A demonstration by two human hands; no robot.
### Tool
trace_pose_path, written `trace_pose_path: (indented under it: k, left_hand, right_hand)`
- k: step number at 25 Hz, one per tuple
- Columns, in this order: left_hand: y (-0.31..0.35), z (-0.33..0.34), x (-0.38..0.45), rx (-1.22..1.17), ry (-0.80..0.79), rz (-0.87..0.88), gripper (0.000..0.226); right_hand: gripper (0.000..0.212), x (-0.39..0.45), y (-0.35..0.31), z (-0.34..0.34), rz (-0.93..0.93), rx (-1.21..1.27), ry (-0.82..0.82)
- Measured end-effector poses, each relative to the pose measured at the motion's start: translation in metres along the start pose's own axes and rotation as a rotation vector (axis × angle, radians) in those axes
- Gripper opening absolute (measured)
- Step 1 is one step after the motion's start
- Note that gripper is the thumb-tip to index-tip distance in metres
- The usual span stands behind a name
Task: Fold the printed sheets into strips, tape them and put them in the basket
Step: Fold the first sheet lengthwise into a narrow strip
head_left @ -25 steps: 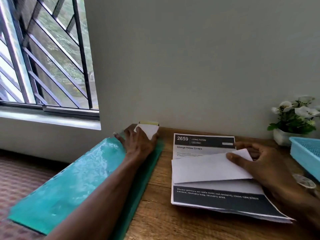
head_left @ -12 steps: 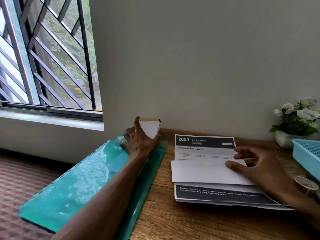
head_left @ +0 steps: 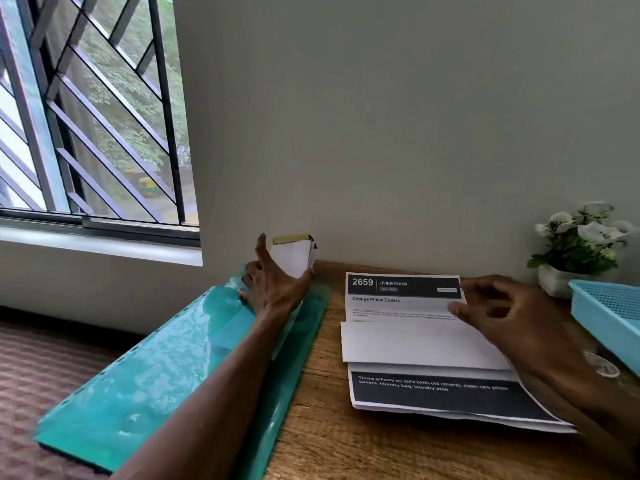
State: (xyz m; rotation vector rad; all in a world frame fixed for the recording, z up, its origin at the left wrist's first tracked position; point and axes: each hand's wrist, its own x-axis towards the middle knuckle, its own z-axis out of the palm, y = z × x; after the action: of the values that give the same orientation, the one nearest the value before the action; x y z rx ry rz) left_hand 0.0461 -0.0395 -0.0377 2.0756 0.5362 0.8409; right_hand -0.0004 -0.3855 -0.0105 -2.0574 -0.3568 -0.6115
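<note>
A stack of printed sheets (head_left: 408, 303) lies on the wooden table (head_left: 346, 445). The top sheet has its lower part folded up into a white flap (head_left: 412, 344). My right hand (head_left: 512, 323) is over the right side of that sheet, fingers spread, with the thumb near the flap's upper edge. My left hand (head_left: 273, 285) holds a small white paper bundle (head_left: 292, 258) with a yellow top edge, raised above the far end of a green plastic folder (head_left: 149, 368). The blue basket (head_left: 609, 317) stands at the right edge of the view.
A clear tape roll (head_left: 601, 367) lies between the sheets and the basket. A white pot of white flowers (head_left: 581, 247) stands by the wall behind the basket. The folder overhangs the table's left edge. A barred window (head_left: 93, 116) is to the left.
My left hand has lifted the paper bundle off the folder. My right hand has let go of the flap, which now lies flat, and has moved up toward the sheet's top right.
</note>
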Motion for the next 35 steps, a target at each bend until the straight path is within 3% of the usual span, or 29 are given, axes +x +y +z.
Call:
trace_pose_path:
  k: [4, 9, 16, 18, 21, 23, 28, 32, 35]
  left_hand:
    - [-0.002, -0.002, -0.001, -0.05, 0.025, 0.015, 0.125]
    - [-0.002, -0.003, -0.003, -0.107, 0.035, -0.018, 0.126]
    - [0.002, -0.004, -0.007, -0.125, 0.061, -0.022, 0.116]
    - [0.003, -0.005, -0.003, -0.139, 0.084, -0.082, 0.096]
    - [0.004, -0.01, 0.003, -0.203, 0.16, -0.165, 0.04]
    - [0.003, -0.011, 0.003, -0.24, 0.175, -0.179, 0.023]
    - [0.001, -0.01, 0.005, -0.338, 0.242, -0.178, 0.019]
    - [0.0, -0.009, 0.007, -0.393, 0.297, -0.196, 0.02]
    - [0.002, -0.009, 0.007, -0.374, 0.3, -0.222, 0.02]
  right_hand:
    - [0.017, 0.038, -0.061, 0.03, -0.194, -0.009, -0.172]
    - [0.026, 0.087, -0.123, 0.137, -0.307, -0.114, -0.416]
    - [0.03, 0.095, -0.111, 0.208, -0.144, -0.115, -0.269]
    - [0.039, 0.099, -0.105, 0.212, -0.132, -0.097, -0.231]
    - [0.05, 0.106, -0.099, 0.213, -0.068, -0.037, -0.245]
    - [0.051, 0.111, -0.097, 0.214, -0.019, 0.014, -0.241]
    - [0.039, 0.118, -0.102, 0.216, -0.001, 0.077, -0.158]
    - [0.041, 0.115, -0.109, 0.216, -0.001, 0.163, -0.135]
    - [0.041, 0.113, -0.115, 0.21, 0.022, 0.228, -0.223]
